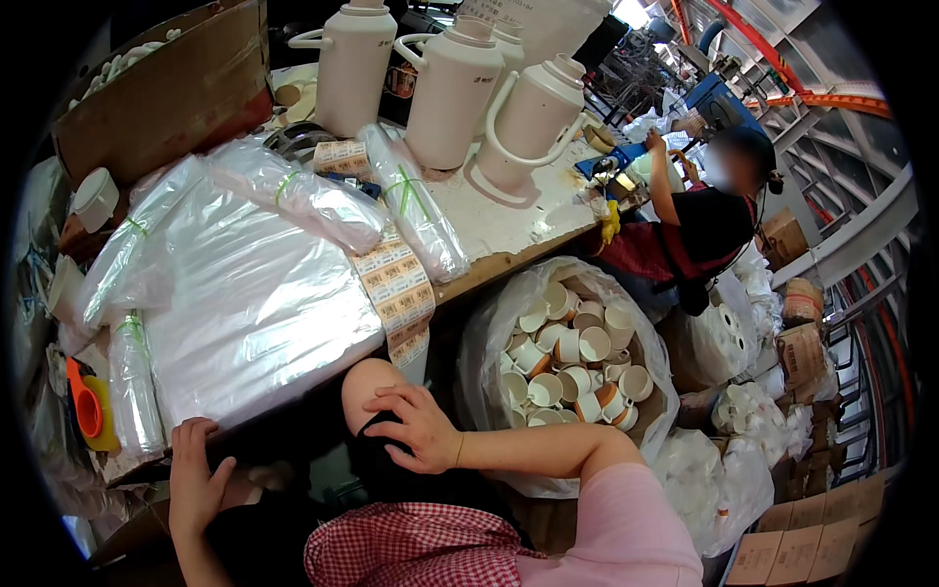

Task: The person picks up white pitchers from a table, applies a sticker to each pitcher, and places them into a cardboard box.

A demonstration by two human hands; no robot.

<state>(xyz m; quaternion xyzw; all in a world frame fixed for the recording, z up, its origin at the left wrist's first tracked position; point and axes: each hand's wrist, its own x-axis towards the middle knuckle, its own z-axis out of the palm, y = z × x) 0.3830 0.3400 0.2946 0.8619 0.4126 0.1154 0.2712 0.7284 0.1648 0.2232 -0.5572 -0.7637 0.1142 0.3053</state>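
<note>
My left hand rests its fingertips at the near edge of a flat stack of clear plastic film or bags, thumb held apart. My right hand lies spread on my bent knee and holds nothing. Over the table edge by that knee hangs a strip of printed labels. Rolled plastic bundles tied with green bands, one on the right and one on the left, flank the stack. Another tied bundle lies across its far side.
Cream vacuum flask bodies with handles stand at the table's back. A cardboard box is at far left, an orange-and-yellow tape dispenser at near left. Right of my knee, a plastic-lined container holds many cups. A co-worker works beyond.
</note>
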